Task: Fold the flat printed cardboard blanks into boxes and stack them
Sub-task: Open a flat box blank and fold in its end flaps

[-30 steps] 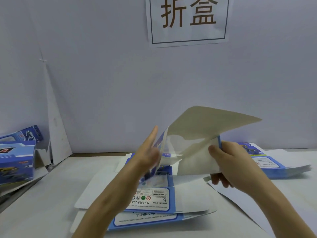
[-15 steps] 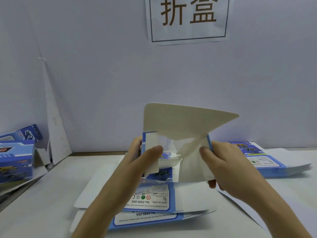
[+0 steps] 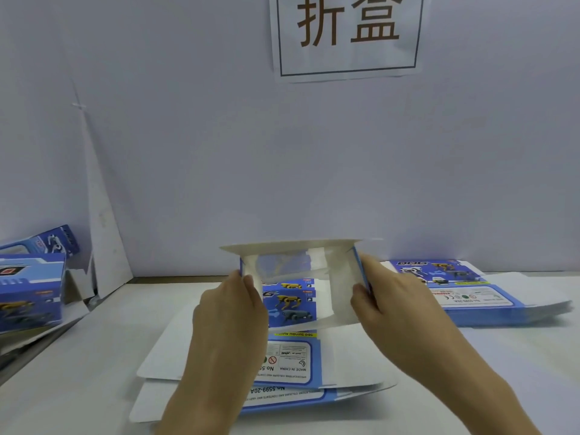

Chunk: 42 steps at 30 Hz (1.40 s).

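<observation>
A: Backdrop?
B: Pale wall (image 3: pixel 188 136). Sign (image 3: pixel 348 36) at top centre, brown characters inside a dark frame, upper part cut off.
A: Anything else?
B: White table (image 3: pixel 94 356). Pale sheet (image 3: pixel 103 233) leaning in the left corner.

I'm working from one view alone: a wide-angle camera riding on the person's head, looking forward and down across the table (image 3: pixel 94 356) toward the wall (image 3: pixel 219 167). It's sitting close, so the left hand (image 3: pixel 230 312) and right hand (image 3: pixel 395 309) are filling the lower middle, gripping the half-opened box (image 3: pixel 340 277) near centre frame. The top edge is cropping the paper sign (image 3: pixel 348 36), the left edge is cutting the folded boxes (image 3: pixel 29 290), and the flat blanks (image 3: pixel 470 296) are lying toward the right edge.
</observation>
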Tool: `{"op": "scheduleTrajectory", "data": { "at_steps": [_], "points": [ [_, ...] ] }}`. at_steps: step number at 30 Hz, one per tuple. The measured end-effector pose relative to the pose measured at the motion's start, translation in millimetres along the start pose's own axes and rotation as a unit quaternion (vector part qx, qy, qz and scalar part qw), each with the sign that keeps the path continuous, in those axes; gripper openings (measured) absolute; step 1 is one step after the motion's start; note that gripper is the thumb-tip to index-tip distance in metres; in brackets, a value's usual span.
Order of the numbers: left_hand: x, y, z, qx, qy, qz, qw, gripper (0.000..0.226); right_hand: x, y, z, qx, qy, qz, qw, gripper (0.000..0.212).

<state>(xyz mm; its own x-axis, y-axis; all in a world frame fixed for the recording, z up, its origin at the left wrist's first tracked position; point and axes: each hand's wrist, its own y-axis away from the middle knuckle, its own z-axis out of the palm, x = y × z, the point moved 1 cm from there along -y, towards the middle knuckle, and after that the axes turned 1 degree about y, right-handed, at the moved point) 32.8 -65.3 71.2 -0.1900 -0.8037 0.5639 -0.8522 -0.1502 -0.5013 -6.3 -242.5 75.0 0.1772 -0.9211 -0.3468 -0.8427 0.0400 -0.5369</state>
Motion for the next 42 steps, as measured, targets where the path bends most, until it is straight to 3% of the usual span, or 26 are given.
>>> {"op": "scheduleTrajectory", "data": {
  "at_steps": [2, 4, 6, 8, 10, 12, 14, 16, 18, 20, 25, 29, 31, 32, 34, 38, 40, 42],
  "points": [
    [0, 0, 1, 0.005, 0.009, 0.002, 1.0, 0.038, 2, -3, 4, 0.017, 0.032, 0.005, 0.999, 0.021],
    [1, 2, -1, 0.011, 0.057, 0.035, 0.998, 0.039, 1, -3, 4, 0.016, -0.007, 0.005, 1.0, 0.032],
    [3, 4, -4, 0.007, 0.169, 0.074, 0.983, 0.033, 1, -1, 0, -0.016, -0.121, 0.042, 0.992, 0.042],
    [4, 4, -6, -0.03, 0.315, 0.073, 0.946, 0.018, 4, -4, -5, -0.022, -0.258, 0.118, 0.959, 0.028],
    [1, 5, -2, -0.066, 0.412, 0.094, 0.904, 0.067, 7, -7, -7, 0.007, -0.379, 0.184, 0.907, 0.015],
    [3, 8, 2, -0.066, 0.375, 0.182, 0.907, 0.098, 4, -8, -11, 0.018, -0.473, 0.224, 0.852, 0.006],
    [6, 13, 12, -0.056, 0.251, 0.26, 0.931, 0.117, -1, -7, -14, -0.007, -0.53, 0.231, 0.816, 0.008],
    [7, 14, 24, -0.029, 0.14, 0.25, 0.958, 0.125, -5, -5, -15, -0.056, -0.554, 0.224, 0.8, 0.01],
    [7, 13, 32, -0.005, 0.103, 0.224, 0.969, 0.121, -7, -4, -15, -0.096, -0.538, 0.201, 0.813, 0.014],
    [8, 12, 32, 0.015, 0.113, 0.228, 0.967, 0.099, -9, -4, -14, -0.108, -0.496, 0.181, 0.842, 0.019],
    [3, 13, 26, 0.064, 0.113, 0.339, 0.932, 0.06, -3, -2, -19, -0.086, -0.393, 0.221, 0.888, 0.048],
    [9, 13, 24, 0.062, 0.045, 0.353, 0.933, 0.065, 2, -3, -22, 0.076, -0.458, 0.227, 0.856, 0.023],
    [8, 12, 26, 0.036, 0.049, 0.354, 0.933, 0.078, 6, -3, -25, 0.141, -0.454, 0.227, 0.85, 0.01],
    [5, 11, 27, 0.021, 0.071, 0.35, 0.934, 0.087, 7, -3, -27, 0.155, -0.443, 0.212, 0.857, 0.013],
    [-2, 4, 23, -0.018, 0.124, 0.329, 0.936, 0.107, 12, -3, -31, 0.143, -0.411, 0.174, 0.883, 0.016],
    [-12, -5, 13, 0.024, 0.134, 0.347, 0.928, 0.126, 16, 2, -35, 0.079, -0.397, 0.111, 0.908, 0.009],
    [-13, -8, 10, 0.022, 0.131, 0.368, 0.92, 0.126, 17, 3, -34, 0.089, -0.445, 0.084, 0.887, 0.025],
    [-12, -8, 4, 0.025, 0.133, 0.389, 0.911, 0.122, 19, -1, -33, 0.147, -0.512, 0.078, 0.843, 0.028]
  ]
}}
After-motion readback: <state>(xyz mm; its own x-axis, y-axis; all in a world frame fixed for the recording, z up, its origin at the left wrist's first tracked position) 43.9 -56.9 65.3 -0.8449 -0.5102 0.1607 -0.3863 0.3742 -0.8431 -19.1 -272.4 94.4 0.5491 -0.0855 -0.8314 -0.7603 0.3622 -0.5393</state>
